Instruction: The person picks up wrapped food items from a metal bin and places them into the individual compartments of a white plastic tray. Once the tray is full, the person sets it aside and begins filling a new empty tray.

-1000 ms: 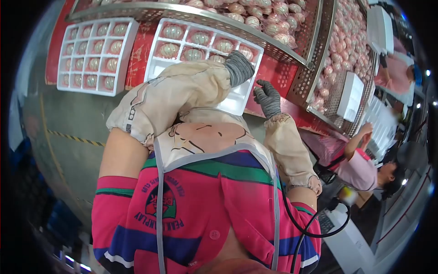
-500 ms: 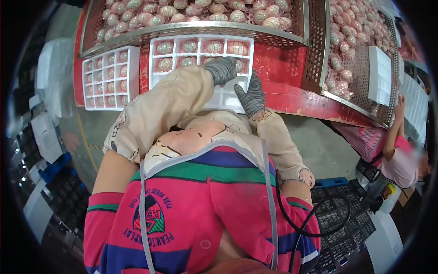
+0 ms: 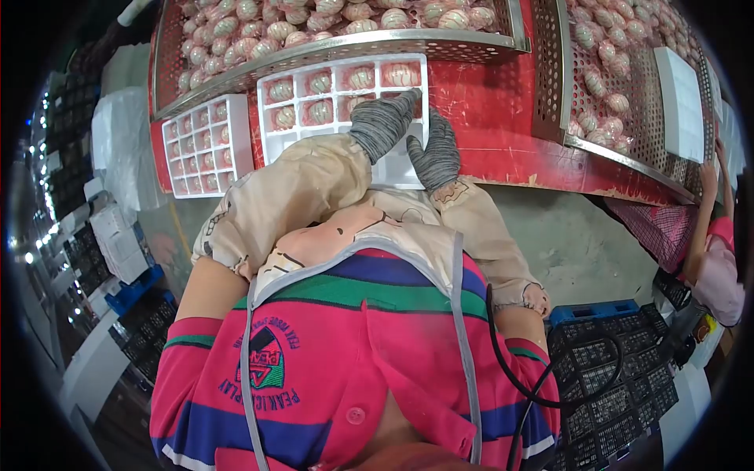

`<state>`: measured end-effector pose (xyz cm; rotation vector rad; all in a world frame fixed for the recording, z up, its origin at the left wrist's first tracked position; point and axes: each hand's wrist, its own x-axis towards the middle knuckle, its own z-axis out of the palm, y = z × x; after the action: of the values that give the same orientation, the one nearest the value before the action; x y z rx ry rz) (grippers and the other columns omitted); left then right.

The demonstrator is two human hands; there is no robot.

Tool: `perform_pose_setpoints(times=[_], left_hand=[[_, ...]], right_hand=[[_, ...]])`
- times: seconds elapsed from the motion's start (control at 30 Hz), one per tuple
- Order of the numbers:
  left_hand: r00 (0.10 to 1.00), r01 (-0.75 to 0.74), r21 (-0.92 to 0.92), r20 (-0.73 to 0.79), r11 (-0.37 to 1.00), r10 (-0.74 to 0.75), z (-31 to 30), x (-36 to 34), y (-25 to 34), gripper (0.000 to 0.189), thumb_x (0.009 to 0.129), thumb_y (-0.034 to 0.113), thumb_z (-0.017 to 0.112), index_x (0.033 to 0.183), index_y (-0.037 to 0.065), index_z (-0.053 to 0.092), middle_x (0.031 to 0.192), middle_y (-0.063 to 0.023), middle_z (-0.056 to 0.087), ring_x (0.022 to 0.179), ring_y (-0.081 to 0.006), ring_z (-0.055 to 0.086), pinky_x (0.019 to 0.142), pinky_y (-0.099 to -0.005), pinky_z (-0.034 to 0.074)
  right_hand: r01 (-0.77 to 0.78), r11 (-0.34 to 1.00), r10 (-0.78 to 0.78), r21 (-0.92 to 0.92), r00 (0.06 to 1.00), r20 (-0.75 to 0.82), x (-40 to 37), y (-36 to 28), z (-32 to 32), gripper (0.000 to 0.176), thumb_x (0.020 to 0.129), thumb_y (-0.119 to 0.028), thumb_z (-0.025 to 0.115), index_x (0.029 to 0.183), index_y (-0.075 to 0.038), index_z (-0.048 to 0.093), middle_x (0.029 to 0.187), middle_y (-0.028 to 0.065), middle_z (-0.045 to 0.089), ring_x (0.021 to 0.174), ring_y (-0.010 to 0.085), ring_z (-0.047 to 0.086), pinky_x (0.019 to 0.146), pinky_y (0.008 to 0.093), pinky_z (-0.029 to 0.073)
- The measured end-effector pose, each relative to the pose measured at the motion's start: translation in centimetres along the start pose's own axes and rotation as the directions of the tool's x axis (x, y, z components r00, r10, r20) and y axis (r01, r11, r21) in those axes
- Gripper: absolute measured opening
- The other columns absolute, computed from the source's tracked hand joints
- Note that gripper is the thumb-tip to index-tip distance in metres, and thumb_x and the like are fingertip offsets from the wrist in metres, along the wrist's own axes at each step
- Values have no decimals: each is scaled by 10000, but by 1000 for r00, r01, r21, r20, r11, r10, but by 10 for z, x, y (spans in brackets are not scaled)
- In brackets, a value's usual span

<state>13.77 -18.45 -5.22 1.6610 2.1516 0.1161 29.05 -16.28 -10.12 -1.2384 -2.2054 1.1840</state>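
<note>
A white compartmented tray point(image 3: 263, 110) lies in front of me, its far two rows holding pale, striped, egg-shaped pieces point(image 3: 360, 78) in clear pinkish wrap. My left hand point(image 3: 383, 120), in a grey knitted glove, reaches across the tray from the left. Its fingers are bent together over the second row near the right wall, and whatever is under them is hidden. My right hand point(image 3: 435, 155), also gloved, rests at the tray's right edge. Its thumb lies on the inner side and its fingers outside, clearly apart. The tray's near compartments are partly covered by my left sleeve.
Left of it stands a smaller-looking white tray point(image 3: 242, 140) with wrapped pieces in its compartments. Perforated metal bins point(image 3: 338, 51) heaped with such pieces line the red table's far side point(image 3: 495, 129) and right. A co-worker's arms point(image 3: 704, 204) reach in at far right.
The whole view has turned and shifted slightly. My left hand's fingertips lie a little farther toward the tray's upper right; my right hand stays at the tray's edge.
</note>
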Motion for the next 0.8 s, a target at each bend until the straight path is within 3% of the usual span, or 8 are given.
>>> perform_pose_setpoints(times=[0.17,0.23,0.27,0.37,0.47,0.6,0.73,0.8], left_hand=[[998,-26,166,-51,986,35,9,3,3,277,849,271,576,1103,166,605,696,-105,648,592,-285,633,532,-413,485],[971,-88,-171,-233,981,47,10,8,1,223,847,291,577,1005,140,621,717,-119,654,640,-302,640,562,-429,485],[971,-89,-174,-233,981,46,10,12,1,223,847,291,577,1005,140,621,717,-119,654,640,-302,640,562,-429,485],[991,130,-24,17,991,-130,0,26,13,218,841,327,574,860,112,607,730,-133,655,676,-311,645,593,-448,488],[998,58,150,17,987,-61,4,28,17,200,835,311,576,838,113,600,720,-134,653,673,-319,643,599,-458,486],[998,60,180,-46,982,-52,8,34,16,165,830,279,578,841,116,605,712,-131,652,667,-311,646,586,-442,487],[987,34,-80,-153,996,-46,-6,17,-5,135,817,237,597,869,113,609,727,-142,646,673,-284,654,594,-387,500],[967,-19,-314,-246,949,-62,-24,-3,-12,101,823,161,633,870,75,609,718,-116,654,640,-217,646,603,-330,502]], right_hand=[[32,1000,-32,-1,1000,0,1,0,-1,667,734,-190,656,1313,-10,380,1215,246,470,1146,397,439,986,457,371],[22,1000,-22,-5,1000,-3,1,0,-1,667,734,-189,655,1314,-10,379,1216,245,470,1147,396,438,987,456,370],[24,1000,-24,-5,1000,-6,1,0,-1,666,734,-188,655,1314,-11,379,1219,242,470,1149,395,437,989,455,369],[26,1000,-27,-16,1000,-3,1,1,0,662,735,-186,654,1312,-10,381,1224,239,470,1151,393,435,992,454,366],[29,999,-30,-35,999,-28,1,3,2,654,737,-184,651,1311,-13,386,1230,236,470,1152,391,435,994,453,364],[61,998,-61,3,998,-26,0,1,-1,652,738,-188,648,1316,-28,391,1242,225,471,1161,386,431,1004,448,356],[-8,1000,8,7,1000,-21,0,1,-1,659,736,-201,648,1320,-34,392,1242,208,479,1165,385,430,1016,443,345],[-5,1000,5,11,1000,10,-1,1,-2,682,733,-228,660,1326,-33,384,1274,207,457,1190,382,413,1031,435,333]])
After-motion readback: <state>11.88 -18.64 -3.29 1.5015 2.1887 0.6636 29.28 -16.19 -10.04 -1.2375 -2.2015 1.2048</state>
